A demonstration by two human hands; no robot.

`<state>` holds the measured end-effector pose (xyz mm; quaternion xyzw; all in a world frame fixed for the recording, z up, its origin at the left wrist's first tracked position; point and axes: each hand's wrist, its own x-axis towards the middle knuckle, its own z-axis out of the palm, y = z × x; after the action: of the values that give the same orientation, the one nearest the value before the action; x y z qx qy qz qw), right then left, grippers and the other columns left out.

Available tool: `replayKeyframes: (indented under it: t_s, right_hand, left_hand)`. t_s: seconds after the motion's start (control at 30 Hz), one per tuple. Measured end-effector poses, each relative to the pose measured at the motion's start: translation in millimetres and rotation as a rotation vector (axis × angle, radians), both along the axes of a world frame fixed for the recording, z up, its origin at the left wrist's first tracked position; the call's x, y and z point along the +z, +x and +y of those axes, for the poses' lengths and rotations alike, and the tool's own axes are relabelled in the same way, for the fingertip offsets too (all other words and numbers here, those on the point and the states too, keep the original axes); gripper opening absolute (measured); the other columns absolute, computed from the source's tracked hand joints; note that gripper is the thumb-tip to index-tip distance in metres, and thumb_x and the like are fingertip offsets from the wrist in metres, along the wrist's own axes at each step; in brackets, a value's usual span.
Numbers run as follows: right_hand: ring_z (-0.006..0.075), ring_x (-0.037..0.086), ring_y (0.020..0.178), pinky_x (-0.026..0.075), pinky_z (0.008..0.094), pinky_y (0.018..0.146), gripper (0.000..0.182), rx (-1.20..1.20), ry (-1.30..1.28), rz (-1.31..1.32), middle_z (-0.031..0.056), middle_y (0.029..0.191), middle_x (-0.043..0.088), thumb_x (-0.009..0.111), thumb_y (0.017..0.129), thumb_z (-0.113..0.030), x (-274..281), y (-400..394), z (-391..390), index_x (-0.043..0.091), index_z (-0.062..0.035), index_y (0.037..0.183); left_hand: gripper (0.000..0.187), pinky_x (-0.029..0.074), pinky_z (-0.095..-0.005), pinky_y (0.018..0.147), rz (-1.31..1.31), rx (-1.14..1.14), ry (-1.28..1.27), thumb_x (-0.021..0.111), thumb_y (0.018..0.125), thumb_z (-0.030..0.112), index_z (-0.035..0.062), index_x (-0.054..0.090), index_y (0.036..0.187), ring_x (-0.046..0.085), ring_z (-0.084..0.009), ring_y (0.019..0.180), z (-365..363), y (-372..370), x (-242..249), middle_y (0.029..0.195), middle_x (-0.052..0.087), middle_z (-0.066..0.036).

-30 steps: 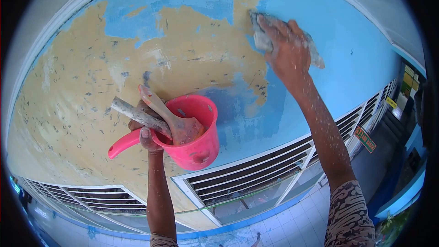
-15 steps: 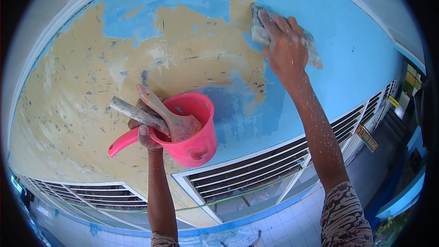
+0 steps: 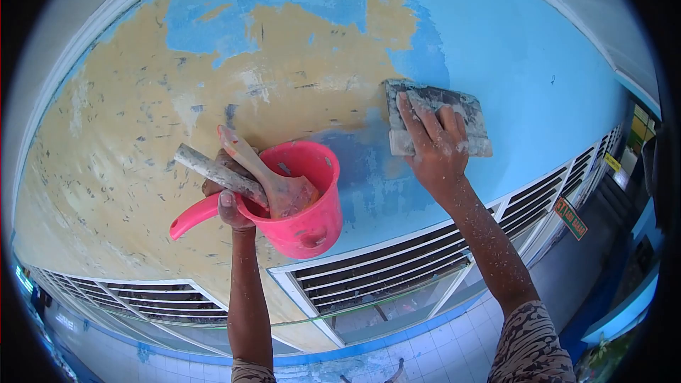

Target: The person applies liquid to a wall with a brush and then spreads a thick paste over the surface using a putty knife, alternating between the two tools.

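Grey sanding pad (image 3: 436, 119) lower now, right hand (image 3: 434, 149) seemingly pressing

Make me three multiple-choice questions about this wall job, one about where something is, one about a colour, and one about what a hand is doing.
1. Where does the right hand press the sanding block?
A. On the louvred vent
B. On the blue wall paint, right of the bare tan patch
C. Inside the bucket

2. What colour is the bucket?
A. Pink
B. Green
C. White

3. What is the left hand doing?
A. Hanging empty
B. Pressing flat on the wall
C. Gripping the bucket along with two tool handles

Answers: 1 B, the block lies against blue paint beside the tan patch. 2 A, bucket and handle are pink. 3 C, its fingers close on the bucket's handle and the tools.
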<state>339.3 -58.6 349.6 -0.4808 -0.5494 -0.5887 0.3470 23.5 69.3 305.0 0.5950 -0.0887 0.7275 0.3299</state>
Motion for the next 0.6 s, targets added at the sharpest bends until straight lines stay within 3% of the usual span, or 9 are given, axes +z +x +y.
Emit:
replayKeyframes:
  t_s: [0.03, 0.1, 0.13, 0.27, 0.6]
  right_hand:
    - [0.0289, 0.055, 0.093, 0.050, 0.0400, 0.079, 0.084, 0.002, 0.003, 0.000, 0.0079, 0.109, 0.064, 0.084, 0.056, -0.001, 13, -7, -2, 0.061, -0.0071, 0.137]
    - [0.0266, 0.056, 0.091, 0.048, 0.0384, 0.074, 0.055, -0.005, 0.102, 0.039, 0.0053, 0.094, 0.061, 0.073, 0.070, -0.002, 56, -19, -4, 0.068, -0.0027, 0.125]
    - [0.0267, 0.056, 0.091, 0.048, 0.0386, 0.076, 0.056, -0.018, 0.110, 0.042, 0.0051, 0.095, 0.061, 0.073, 0.070, -0.002, 68, -23, -4, 0.068, -0.0031, 0.125]
    - [0.0268, 0.056, 0.091, 0.049, 0.0392, 0.077, 0.058, 0.045, 0.017, 0.071, 0.0052, 0.096, 0.061, 0.076, 0.067, -0.002, 33, -28, -14, 0.068, -0.0034, 0.125]
    - [0.0255, 0.056, 0.089, 0.049, 0.0408, 0.076, 0.064, 0.041, 0.038, 0.049, 0.0055, 0.105, 0.064, 0.080, 0.063, -0.002, 20, -21, -8, 0.068, -0.0028, 0.126]
  left_hand:
    - [0.080, 0.053, -0.0436, 0.085, 0.005, 0.031, -0.035, 0.056, 0.078, 0.059, -0.0118, 0.058, 0.115, 0.065, -0.0329, 0.094, 2, 0, 0, 0.107, 0.064, -0.026]
    - [0.080, 0.053, -0.0439, 0.085, 0.015, 0.046, -0.020, 0.056, 0.078, 0.059, -0.0119, 0.059, 0.114, 0.065, -0.0332, 0.094, -2, 2, 6, 0.107, 0.064, -0.026]
    - [0.079, 0.053, -0.0442, 0.086, 0.023, 0.060, -0.017, 0.055, 0.078, 0.059, -0.0119, 0.059, 0.113, 0.065, -0.0334, 0.094, -6, 3, 7, 0.106, 0.064, -0.026]
    - [0.078, 0.053, -0.0452, 0.086, 0.055, -0.015, -0.109, 0.055, 0.079, 0.058, -0.0120, 0.060, 0.112, 0.065, -0.0341, 0.094, -11, -2, 4, 0.106, 0.064, -0.026]
    - [0.078, 0.053, -0.0459, 0.086, 0.064, 0.136, 0.039, 0.050, 0.080, 0.059, -0.0126, 0.060, 0.111, 0.065, -0.0348, 0.095, -4, 0, 7, 0.107, 0.064, -0.028]
